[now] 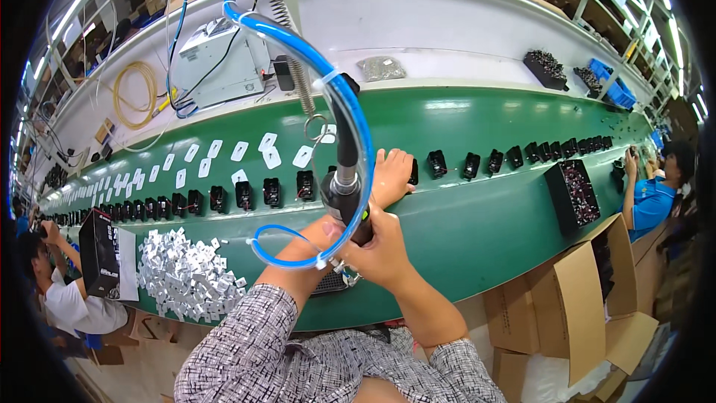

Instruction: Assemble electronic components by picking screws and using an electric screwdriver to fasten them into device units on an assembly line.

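My right hand (379, 250) is wrapped round a black power screwdriver (343, 200), which hangs from a coiled spring (298, 78). A thick blue hose (359, 116) loops in front of the tool and hides part of it. Past the tool, my left hand (391, 177) reaches forward, thumb and fingers closed about a small black housing (415, 172). Most of that housing's left side is covered by the hand. The screwdriver's tip is hidden behind my right hand. More open-topped black housings (271, 192) stand in a long row on both sides.
White flat plates (239, 151) lie behind the row on the green bench (462, 231). A heap of small white pieces (186, 272) is at left beside a black carton (101, 254). At right are a black bin (578, 190) of wired parts, open cardboard boxes (567, 313) and a co-worker (656, 194).
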A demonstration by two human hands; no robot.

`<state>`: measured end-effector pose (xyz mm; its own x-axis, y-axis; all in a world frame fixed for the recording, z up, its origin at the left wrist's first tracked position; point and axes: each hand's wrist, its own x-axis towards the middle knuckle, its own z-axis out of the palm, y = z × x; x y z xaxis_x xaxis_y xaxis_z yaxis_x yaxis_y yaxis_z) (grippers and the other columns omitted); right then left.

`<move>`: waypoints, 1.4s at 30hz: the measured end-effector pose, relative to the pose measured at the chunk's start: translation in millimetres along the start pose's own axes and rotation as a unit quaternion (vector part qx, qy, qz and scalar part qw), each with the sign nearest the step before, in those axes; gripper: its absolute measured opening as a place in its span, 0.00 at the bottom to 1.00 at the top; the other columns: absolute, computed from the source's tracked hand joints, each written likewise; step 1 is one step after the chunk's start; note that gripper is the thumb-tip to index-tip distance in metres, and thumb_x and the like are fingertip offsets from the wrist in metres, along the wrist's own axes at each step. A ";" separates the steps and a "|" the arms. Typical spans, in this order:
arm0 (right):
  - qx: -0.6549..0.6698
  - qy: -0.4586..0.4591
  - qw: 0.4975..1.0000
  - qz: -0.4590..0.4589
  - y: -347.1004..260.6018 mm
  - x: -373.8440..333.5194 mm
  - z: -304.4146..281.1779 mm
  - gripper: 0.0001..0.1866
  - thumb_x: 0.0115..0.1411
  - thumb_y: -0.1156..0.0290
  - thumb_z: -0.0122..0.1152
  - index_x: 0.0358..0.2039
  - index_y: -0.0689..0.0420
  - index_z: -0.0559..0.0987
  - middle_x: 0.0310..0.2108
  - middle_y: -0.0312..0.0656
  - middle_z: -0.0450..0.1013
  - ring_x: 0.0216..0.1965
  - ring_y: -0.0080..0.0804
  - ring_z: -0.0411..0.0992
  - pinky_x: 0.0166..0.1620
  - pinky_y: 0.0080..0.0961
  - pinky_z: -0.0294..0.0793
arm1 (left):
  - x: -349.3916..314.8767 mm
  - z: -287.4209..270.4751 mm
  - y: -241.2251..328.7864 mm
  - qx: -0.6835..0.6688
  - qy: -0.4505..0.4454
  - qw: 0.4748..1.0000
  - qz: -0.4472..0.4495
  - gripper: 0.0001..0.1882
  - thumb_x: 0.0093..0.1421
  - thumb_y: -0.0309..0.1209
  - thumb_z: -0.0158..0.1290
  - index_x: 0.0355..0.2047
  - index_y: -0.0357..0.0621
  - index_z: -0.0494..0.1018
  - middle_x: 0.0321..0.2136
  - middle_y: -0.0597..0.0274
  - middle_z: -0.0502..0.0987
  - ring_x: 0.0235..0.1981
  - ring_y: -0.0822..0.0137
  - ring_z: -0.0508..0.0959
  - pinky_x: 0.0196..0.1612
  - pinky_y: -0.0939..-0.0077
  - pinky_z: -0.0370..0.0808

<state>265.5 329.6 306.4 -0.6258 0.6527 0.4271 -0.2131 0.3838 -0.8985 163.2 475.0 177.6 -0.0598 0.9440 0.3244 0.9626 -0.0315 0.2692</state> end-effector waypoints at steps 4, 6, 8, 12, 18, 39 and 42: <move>-0.071 -0.021 0.997 0.016 -10.8 8.2 -18.2 0.19 0.53 0.75 0.72 0.45 0.63 0.77 0.32 0.39 0.77 0.27 0.25 0.70 0.32 0.22 0.71 | -17.1 7.7 -15.2 0.036 0.129 0.991 0.028 0.42 0.44 0.43 0.72 0.59 0.48 0.68 0.53 0.57 0.75 0.61 0.62 0.68 0.64 0.51 0.55; -0.070 -0.005 0.998 0.001 -4.4 8.7 -16.4 0.20 0.54 0.76 0.72 0.46 0.63 0.76 0.28 0.35 0.74 0.25 0.23 0.67 0.30 0.20 0.68 | -54.1 13.7 -39.7 -0.138 0.222 0.965 0.030 0.34 0.47 0.41 0.70 0.54 0.47 0.72 0.49 0.59 0.77 0.52 0.58 0.74 0.59 0.53 0.61; -0.014 -0.006 1.000 0.008 2.1 14.9 -21.9 0.22 0.55 0.78 0.69 0.51 0.62 0.75 0.30 0.36 0.76 0.25 0.20 0.68 0.29 0.17 0.68 | -121.1 -46.8 -31.4 -0.090 0.126 0.988 -0.008 0.30 0.51 0.36 0.66 0.54 0.46 0.73 0.46 0.58 0.77 0.48 0.56 0.76 0.52 0.57 0.67; 0.010 -0.010 0.999 0.029 6.7 46.0 1.8 0.26 0.59 0.82 0.63 0.59 0.61 0.72 0.34 0.36 0.76 0.28 0.20 0.71 0.33 0.15 0.71 | -255.8 -190.1 -0.6 -0.271 -0.031 0.960 -0.070 0.15 0.59 0.29 0.58 0.48 0.45 0.75 0.36 0.58 0.79 0.36 0.55 0.79 0.42 0.70 0.72; -0.056 0.065 0.995 -0.058 8.4 88.9 70.0 0.23 0.62 0.77 0.66 0.56 0.63 0.71 0.38 0.41 0.76 0.37 0.28 0.75 0.47 0.24 0.74 | -337.0 -309.7 73.5 -0.399 -0.009 0.917 0.016 0.11 0.62 0.30 0.58 0.46 0.44 0.78 0.38 0.62 0.79 0.34 0.62 0.77 0.39 0.71 0.72; -0.436 -0.295 0.849 -0.048 71.6 -157.7 178.2 0.14 0.51 0.78 0.73 0.39 0.61 0.81 0.41 0.41 0.79 0.37 0.37 0.76 0.43 0.28 0.77 | -406.8 -332.0 -7.7 -0.511 -0.004 0.851 0.123 0.06 0.54 0.27 0.55 0.32 0.42 0.71 0.25 0.63 0.67 0.28 0.64 0.68 0.34 0.68 0.68; -0.424 -0.319 0.846 -0.058 63.9 -142.3 175.6 0.13 0.53 0.78 0.71 0.40 0.61 0.81 0.42 0.41 0.79 0.38 0.38 0.76 0.44 0.28 0.77 | -424.1 -333.4 -11.3 -0.529 0.076 0.838 0.111 0.08 0.57 0.27 0.55 0.37 0.40 0.73 0.27 0.63 0.69 0.29 0.64 0.68 0.34 0.67 0.69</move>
<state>209.1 146.6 170.4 -0.9725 0.1973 0.1238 0.1444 0.9278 -0.3440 89.6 -34.4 339.4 -0.0197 0.8260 0.5634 0.1859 -0.5506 0.8138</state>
